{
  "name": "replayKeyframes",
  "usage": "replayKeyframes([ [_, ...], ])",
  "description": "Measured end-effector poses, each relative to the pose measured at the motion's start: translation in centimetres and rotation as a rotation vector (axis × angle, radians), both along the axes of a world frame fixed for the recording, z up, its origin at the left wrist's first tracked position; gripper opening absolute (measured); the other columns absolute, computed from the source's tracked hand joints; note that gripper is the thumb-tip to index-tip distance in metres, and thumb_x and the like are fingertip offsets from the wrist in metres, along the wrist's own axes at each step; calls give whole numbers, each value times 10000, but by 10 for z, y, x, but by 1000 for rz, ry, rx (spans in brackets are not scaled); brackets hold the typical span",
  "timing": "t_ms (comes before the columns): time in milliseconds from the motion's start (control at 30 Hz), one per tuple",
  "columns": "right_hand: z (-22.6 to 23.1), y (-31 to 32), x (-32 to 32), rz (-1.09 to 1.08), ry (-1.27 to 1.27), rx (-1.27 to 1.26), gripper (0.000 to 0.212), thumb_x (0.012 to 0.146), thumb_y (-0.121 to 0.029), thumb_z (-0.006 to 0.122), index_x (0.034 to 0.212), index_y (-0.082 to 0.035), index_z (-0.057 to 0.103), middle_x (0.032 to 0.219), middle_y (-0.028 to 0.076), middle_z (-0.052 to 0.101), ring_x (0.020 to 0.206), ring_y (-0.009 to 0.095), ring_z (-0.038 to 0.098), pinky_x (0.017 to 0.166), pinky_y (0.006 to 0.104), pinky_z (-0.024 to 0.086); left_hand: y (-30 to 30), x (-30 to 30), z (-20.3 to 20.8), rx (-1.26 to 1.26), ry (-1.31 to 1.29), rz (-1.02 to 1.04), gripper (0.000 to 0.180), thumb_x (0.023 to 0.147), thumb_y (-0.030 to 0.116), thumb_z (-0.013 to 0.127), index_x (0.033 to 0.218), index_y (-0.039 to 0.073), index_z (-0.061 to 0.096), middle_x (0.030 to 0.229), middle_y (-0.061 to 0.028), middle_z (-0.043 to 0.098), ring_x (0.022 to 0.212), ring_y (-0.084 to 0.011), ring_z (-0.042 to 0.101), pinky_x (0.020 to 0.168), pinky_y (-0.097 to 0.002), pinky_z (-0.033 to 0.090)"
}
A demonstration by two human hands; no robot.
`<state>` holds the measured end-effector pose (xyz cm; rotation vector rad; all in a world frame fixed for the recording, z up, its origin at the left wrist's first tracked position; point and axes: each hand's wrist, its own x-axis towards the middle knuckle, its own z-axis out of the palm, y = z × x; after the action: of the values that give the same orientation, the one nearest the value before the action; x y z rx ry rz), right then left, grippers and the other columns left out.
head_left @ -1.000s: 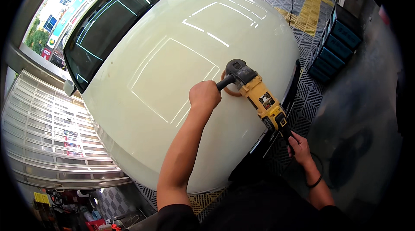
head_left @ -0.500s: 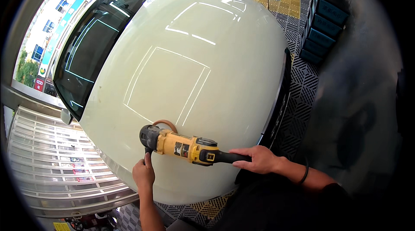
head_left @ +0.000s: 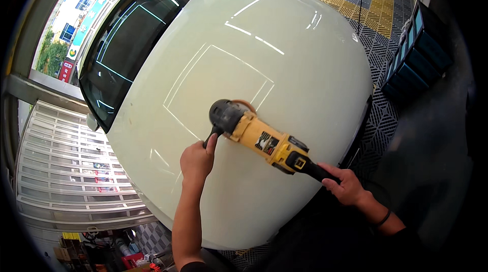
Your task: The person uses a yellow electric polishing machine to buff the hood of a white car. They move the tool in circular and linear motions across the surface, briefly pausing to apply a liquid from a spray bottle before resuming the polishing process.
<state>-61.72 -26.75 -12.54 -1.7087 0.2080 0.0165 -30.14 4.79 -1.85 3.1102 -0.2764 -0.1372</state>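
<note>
A yellow and black car polisher (head_left: 264,140) lies slantwise over the pale cream car hood (head_left: 315,68). Its black head points to the far left, and the rim of an orange-brown pad shows behind it, at the hood's surface. My left hand (head_left: 197,160) is closed round the black side handle near the head. My right hand (head_left: 345,186) grips the black rear handle at the other end. The underside of the pad is hidden by the polisher.
The dark windshield (head_left: 127,43) rises beyond the hood at left, with a side mirror (head_left: 92,122) below it. Stacked dark bins (head_left: 417,63) stand at right on grid floor tiles (head_left: 381,129). A slatted shutter (head_left: 71,165) is at left; tools (head_left: 117,251) lie at lower left.
The polisher has moved away from me and to the right across the hood, and its head has swung further forward. Both hands moved with it, still gripping. My view has shifted too.
</note>
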Motion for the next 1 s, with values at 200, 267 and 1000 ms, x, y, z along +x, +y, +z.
replayKeyframes([
  [200,-19,-96,23,-340,35,116,538,1154,-258,665,1644,-50,587,792,-12,664,630,48,555,593,232,468,-191,96,5,-40,69,-262,876,1088,810,463,834,39,792,796,-155,764,808,-365,755,700,-497,576],
  [267,-25,-123,21,-433,44,108,540,1168,-303,646,1650,-69,584,769,-18,660,590,47,546,558,232,458,-247,111,7,-53,118,-336,863,1083,810,474,850,49,808,805,-139,768,813,-347,763,703,-479,587],
  [1000,41,117,284,581,-67,-227,532,1136,-493,647,1625,-287,624,924,139,758,856,350,731,831,463,588,298,77,-38,-215,-118,525,957,1146,754,377,818,-72,731,720,-215,711,728,-389,715,761,-515,539],
])
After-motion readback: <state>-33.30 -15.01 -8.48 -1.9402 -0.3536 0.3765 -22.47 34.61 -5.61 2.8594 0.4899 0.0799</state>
